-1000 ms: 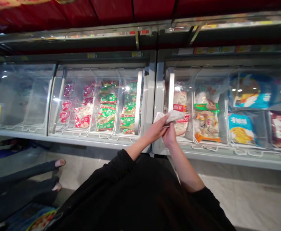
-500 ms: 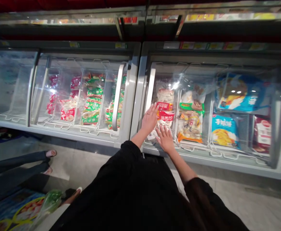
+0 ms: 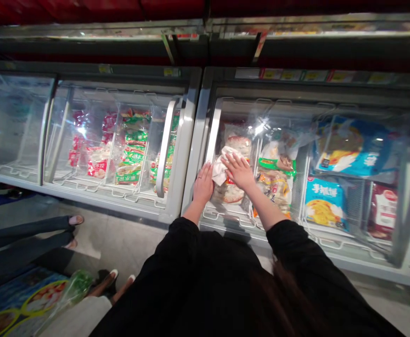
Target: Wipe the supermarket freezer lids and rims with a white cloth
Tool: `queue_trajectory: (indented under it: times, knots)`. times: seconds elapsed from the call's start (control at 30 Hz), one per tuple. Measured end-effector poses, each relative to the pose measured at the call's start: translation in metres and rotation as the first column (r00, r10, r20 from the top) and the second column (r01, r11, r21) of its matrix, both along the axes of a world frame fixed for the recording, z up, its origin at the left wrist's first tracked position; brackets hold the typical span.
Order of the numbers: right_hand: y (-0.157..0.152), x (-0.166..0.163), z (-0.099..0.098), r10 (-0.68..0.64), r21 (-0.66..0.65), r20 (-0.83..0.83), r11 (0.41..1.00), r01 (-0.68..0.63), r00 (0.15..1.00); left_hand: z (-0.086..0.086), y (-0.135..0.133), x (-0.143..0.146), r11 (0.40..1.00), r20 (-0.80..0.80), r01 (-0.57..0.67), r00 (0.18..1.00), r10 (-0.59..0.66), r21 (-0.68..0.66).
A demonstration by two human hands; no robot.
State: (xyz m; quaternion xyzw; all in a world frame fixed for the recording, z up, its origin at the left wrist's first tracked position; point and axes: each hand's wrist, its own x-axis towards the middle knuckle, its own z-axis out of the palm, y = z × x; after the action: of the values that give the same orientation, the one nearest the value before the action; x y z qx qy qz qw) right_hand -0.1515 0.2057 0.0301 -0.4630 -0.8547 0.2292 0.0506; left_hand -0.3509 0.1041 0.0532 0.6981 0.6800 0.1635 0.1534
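White cloth [image 3: 219,173] under a flat, outstretched right hand [image 3: 240,173], on the glass freezer lid [image 3: 260,127], left hand [image 3: 203,186] unclenched near the lower end of the white handle [image 3: 213,128], bagged food [image 3: 233,194] beneath the lid

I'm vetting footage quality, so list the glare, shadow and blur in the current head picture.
Head view: bright glare on the right freezer's glass lid, up and right of the white cloth; head view: another glare spot on the left freezer's glass lid; head view: black sleeves sink into darkness; head view: price labels too blurred to read.
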Motion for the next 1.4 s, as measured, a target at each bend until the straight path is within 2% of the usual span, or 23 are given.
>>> queue_trajectory:
  times: [0.1, 0.17, 0.23, 0.27, 0.37, 0.5, 0.57, 0.63, 0.67, 0.77, 0.9, 1.0, 1.1, 1.2, 1.3, 1.4]
  knots:
    - [0.062, 0.016, 0.0, -0.136, 0.019, 0.054, 0.991, 0.135, 0.989, -0.003, -0.001, -0.001, 1.0, -0.005, 0.001, 1.0, -0.001, 0.009]
    - [0.091, 0.029, -0.001, -0.142, 0.015, 0.075, 0.99, 0.141, 0.987, -0.004, -0.001, -0.001, 1.0, -0.001, 0.001, 1.0, -0.001, 0.008]
    - [0.099, 0.037, -0.001, -0.11, 0.017, 0.081, 0.994, 0.109, 0.991, -0.005, -0.002, -0.002, 1.0, 0.001, 0.002, 1.0, -0.002, -0.001]
    - [0.093, 0.038, 0.0, -0.089, 0.016, 0.076, 0.996, 0.088, 0.993, -0.005, -0.002, -0.002, 1.0, 0.0, 0.003, 1.0, -0.003, -0.006]
    - [0.041, 0.023, 0.003, -0.013, -0.017, 0.023, 1.0, 0.014, 1.0, -0.005, -0.002, -0.001, 1.0, -0.007, 0.005, 1.0, -0.005, -0.017]
    - [-0.07, -0.01, 0.006, 0.09, -0.11, -0.056, 0.989, -0.096, 0.994, -0.006, -0.003, -0.002, 1.0, -0.011, -0.003, 1.0, 0.003, -0.028]
    - [-0.115, -0.017, 0.007, 0.128, -0.136, -0.074, 0.981, -0.137, 0.989, -0.006, -0.003, -0.003, 0.999, -0.013, -0.001, 1.0, 0.0, -0.039]
    - [-0.136, -0.014, 0.006, 0.173, -0.153, -0.091, 0.971, -0.185, 0.981, -0.005, -0.002, -0.003, 0.999, -0.013, 0.004, 1.0, -0.005, -0.05]
    - [-0.136, -0.008, 0.006, 0.194, -0.16, -0.098, 0.965, -0.208, 0.976, -0.005, -0.002, -0.003, 0.999, -0.013, 0.006, 1.0, -0.007, -0.053]
    - [-0.103, 0.017, 0.006, 0.18, -0.148, -0.084, 0.97, -0.191, 0.98, -0.003, -0.001, -0.002, 0.999, -0.01, 0.014, 1.0, -0.014, -0.048]
    - [-0.02, 0.038, 0.005, -0.046, -0.038, 0.0, 0.998, 0.046, 0.999, -0.003, 0.0, -0.001, 1.0, -0.006, 0.008, 1.0, -0.008, -0.024]
    - [0.029, 0.029, 0.001, -0.157, -0.015, 0.014, 0.987, 0.157, 0.988, -0.004, 0.0, 0.0, 1.0, 0.003, 0.002, 1.0, -0.002, -0.012]
    - [0.038, 0.008, -0.001, -0.217, -0.032, 0.003, 0.976, 0.217, 0.976, -0.003, 0.0, 0.0, 1.0, 0.009, 0.005, 1.0, -0.005, -0.013]
    - [0.004, -0.006, 0.006, -0.153, -0.067, -0.017, 0.986, 0.151, 0.988, -0.002, 0.0, -0.001, 1.0, -0.006, 0.007, 1.0, -0.007, -0.017]
    - [-0.061, -0.006, 0.016, -0.001, -0.118, -0.046, 0.993, -0.004, 0.999, 0.0, 0.001, -0.001, 1.0, -0.015, 0.014, 1.0, -0.014, -0.004]
    - [-0.126, 0.007, 0.022, 0.068, -0.139, -0.044, 0.988, -0.073, 0.997, 0.0, 0.002, -0.001, 1.0, -0.021, 0.015, 1.0, -0.015, 0.002]
